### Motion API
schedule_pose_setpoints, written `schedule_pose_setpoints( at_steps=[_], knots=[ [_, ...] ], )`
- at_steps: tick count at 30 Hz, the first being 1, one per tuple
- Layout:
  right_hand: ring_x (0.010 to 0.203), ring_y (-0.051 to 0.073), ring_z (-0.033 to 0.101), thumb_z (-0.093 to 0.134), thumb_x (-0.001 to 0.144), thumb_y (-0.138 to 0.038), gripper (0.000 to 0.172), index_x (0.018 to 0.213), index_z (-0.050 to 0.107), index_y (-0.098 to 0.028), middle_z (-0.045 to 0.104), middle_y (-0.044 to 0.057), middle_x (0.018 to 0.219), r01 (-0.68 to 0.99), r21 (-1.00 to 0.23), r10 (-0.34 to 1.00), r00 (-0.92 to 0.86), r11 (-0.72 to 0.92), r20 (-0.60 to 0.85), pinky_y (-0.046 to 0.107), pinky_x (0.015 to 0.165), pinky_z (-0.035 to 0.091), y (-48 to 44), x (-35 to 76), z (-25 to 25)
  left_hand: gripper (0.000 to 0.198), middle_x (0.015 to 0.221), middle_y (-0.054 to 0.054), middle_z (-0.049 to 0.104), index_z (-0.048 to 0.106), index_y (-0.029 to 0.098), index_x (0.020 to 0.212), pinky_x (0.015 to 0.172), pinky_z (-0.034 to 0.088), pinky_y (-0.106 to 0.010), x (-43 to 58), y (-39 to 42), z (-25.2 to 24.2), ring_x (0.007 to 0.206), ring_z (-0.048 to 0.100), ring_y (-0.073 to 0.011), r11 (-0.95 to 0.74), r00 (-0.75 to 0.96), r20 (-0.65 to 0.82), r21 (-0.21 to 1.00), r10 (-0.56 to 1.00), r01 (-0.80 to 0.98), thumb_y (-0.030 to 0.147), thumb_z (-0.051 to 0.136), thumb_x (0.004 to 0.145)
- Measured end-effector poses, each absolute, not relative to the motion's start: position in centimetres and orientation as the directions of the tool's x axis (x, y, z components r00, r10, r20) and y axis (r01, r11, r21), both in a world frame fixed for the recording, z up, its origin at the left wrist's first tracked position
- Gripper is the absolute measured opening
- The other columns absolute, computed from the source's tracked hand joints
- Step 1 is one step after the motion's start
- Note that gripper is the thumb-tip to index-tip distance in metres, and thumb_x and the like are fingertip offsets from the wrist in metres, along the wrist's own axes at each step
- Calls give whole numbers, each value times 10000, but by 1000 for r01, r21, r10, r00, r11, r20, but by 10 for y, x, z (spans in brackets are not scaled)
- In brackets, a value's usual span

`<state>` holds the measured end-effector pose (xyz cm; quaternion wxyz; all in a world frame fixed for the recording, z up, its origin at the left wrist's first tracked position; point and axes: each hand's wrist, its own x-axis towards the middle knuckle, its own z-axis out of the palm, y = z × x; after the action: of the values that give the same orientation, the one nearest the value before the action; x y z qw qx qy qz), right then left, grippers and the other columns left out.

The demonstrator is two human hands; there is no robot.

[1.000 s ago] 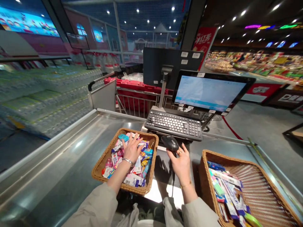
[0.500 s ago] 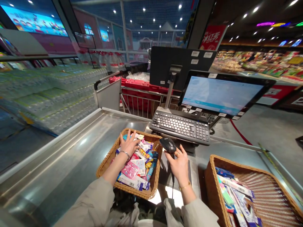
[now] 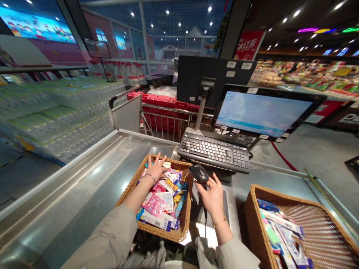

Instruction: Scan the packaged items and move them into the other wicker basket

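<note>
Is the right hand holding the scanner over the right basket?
No, the right hand holds the scanner beside the left basket, in front of the keyboard.

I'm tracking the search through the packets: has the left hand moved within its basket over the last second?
Yes. The left hand has slid away from the person toward the far rim of the basket, fingers spread over the packets.

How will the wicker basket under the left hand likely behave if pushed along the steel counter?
The wicker basket probably slides easily: the steel counter looks smooth and shiny. Its woven walls look stiff, so it should keep shape. The loose packets heaped inside may shift.
</note>
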<state>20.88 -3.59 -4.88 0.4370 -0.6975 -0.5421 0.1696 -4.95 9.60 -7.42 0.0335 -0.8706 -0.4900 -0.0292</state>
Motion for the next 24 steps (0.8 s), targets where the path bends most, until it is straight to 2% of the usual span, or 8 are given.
schedule_pose_setpoints(
  at_steps=[6, 11, 19, 24],
  knots=[
    [1386, 323, 338, 643, 770, -479, 338, 951, 770, -224, 696, 95, 1181, 599, -800, 897, 371, -35, 239, 516, 1117, 281, -36, 209, -49, 173, 1527, -61, 411, 720, 283, 861, 1029, -121, -784, -50, 94, -80, 1468, 137, -421, -554, 551, 118, -13, 826, 833, 386, 772, 733],
    [1391, 321, 332, 639, 776, -486, 353, 962, 770, -217, 692, 95, 1191, 601, -799, 898, 368, -31, 242, 508, 1120, 287, -37, 210, -49, 63, 1505, -46, 446, 678, 250, 828, 1036, -140, -776, -44, 80, -83, 1461, 204, -389, -535, 526, 188, -2, 830, 845, 229, 715, 781],
    [1389, 319, 335, 650, 769, -478, 351, 976, 768, -220, 693, 92, 1189, 584, -812, 900, 362, -15, 243, 518, 1126, 281, -39, 210, -47, 100, 1375, -1, 590, 694, 256, 771, 1068, -157, -757, -37, 62, -84, 1427, 319, -350, -548, 508, 296, 63, 809, 834, 164, 664, 795],
    [1382, 323, 342, 653, 773, -473, 341, 974, 769, -224, 695, 92, 1180, 588, -809, 899, 359, -7, 253, 524, 1119, 288, -42, 213, -46, 116, 1363, 3, 602, 698, 242, 777, 1112, -139, -729, -14, 40, -86, 1417, 342, -344, -564, 527, 347, 9, 776, 825, 178, 620, 835]
  ],
)
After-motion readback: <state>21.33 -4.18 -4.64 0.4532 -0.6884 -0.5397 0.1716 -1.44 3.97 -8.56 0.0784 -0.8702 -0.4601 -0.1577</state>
